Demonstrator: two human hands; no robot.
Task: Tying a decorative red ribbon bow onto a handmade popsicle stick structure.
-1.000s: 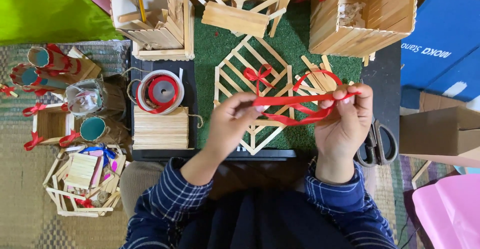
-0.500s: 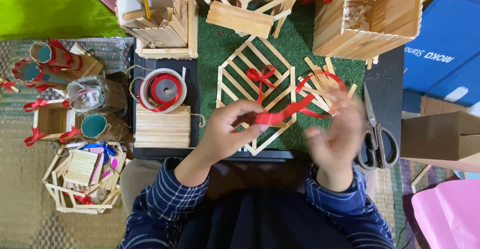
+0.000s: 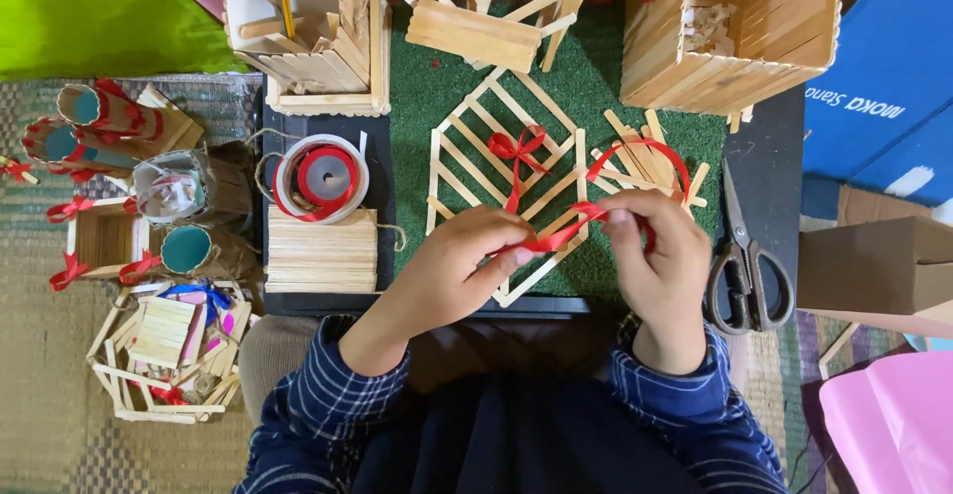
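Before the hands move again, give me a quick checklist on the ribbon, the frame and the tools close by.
1. Ribbon held by both hands: ok; left hand and right hand each pinch it.
2. Ribbon loop free: ok; it arcs up over the loose sticks right of the frame.
3. Stick frame flat on the green mat: ok.
4. Bow already on the frame: ok; it sits near the middle.
5. Scissors within reach: ok, beside the right hand, blades shut.
6. Knot formed between the fingers: cannot tell; fingers hide it.
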